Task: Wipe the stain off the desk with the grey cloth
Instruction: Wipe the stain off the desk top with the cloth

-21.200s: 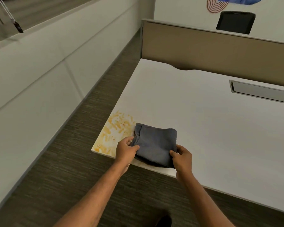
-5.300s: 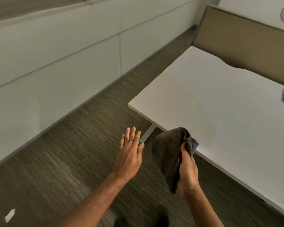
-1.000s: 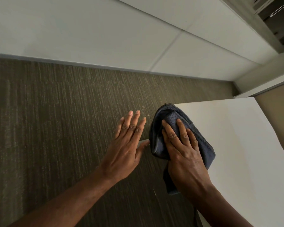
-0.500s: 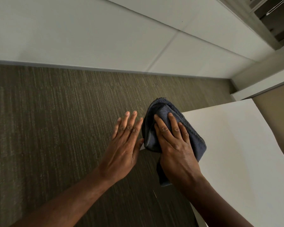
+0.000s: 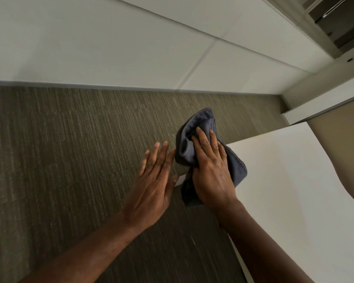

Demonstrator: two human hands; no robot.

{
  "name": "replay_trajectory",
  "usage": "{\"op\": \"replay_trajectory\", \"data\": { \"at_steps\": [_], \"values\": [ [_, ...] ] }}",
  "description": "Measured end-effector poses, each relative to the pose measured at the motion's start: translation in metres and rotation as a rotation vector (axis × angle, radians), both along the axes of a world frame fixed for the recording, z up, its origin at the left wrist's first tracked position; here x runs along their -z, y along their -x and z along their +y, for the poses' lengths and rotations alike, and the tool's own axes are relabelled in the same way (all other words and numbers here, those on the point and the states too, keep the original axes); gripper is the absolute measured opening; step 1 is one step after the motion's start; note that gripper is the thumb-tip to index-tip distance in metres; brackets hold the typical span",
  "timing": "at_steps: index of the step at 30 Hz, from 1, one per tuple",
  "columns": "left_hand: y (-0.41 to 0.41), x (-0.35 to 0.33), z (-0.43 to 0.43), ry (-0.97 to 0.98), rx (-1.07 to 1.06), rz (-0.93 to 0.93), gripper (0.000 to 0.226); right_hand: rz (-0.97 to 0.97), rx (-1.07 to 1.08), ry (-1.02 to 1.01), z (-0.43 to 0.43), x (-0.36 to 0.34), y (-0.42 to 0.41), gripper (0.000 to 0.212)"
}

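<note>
I see my right hand [image 5: 212, 172] lying flat on top of the grey cloth [image 5: 194, 127]. The fingers [image 5: 202, 139] are stretched out and press the cloth down on the near left corner of the white desk [image 5: 290, 180]. The thumb is hidden, so I cannot tell if it grips the cloth from below. The cloth is bunched up. One part of it pokes out past my fingertips, over the desk's corner and above the carpet [image 5: 70, 150]. Another part hangs down off the desk's edge, under my wrist. A bit more of it shows on the desk top, to the right of my hand.

My left hand [image 5: 153, 184] is open and holds nothing. Its fingers are straight and close together. It sits just left of the cloth, beside the desk's edge, and its thumb side is right next to the cloth. I cannot tell if it touches the cloth or the desk.

The desk top I can see looks white, and I spot no stain on it. A tan divider panel [image 5: 339, 144] stands at the far side of the desk.
</note>
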State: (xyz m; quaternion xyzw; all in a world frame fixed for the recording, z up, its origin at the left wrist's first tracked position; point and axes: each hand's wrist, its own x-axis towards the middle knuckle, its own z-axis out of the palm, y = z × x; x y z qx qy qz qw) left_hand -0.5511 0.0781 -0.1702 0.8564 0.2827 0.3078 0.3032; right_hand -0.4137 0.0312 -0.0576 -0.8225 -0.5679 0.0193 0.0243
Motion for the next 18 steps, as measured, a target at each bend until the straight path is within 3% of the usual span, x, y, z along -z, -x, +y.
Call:
{"op": "replay_trajectory", "data": {
  "at_steps": [8,10,14,18],
  "values": [
    [0.012,-0.007,-0.008,0.044,0.053,-0.018,0.060,0.215,0.241,-0.164,0.021,-0.007,0.006,0.063],
    [0.015,-0.008,-0.009,0.058,0.049,-0.026,0.059,0.393,0.390,-0.278,0.030,-0.017,0.003,0.055],
    [0.019,-0.008,-0.009,0.060,0.063,-0.039,0.059,0.756,0.671,-0.566,0.025,-0.042,-0.008,0.014],
    [0.019,-0.014,-0.011,0.065,0.085,-0.017,0.060,1.151,0.868,-0.967,-0.001,-0.064,-0.021,0.008]
  ]
}}
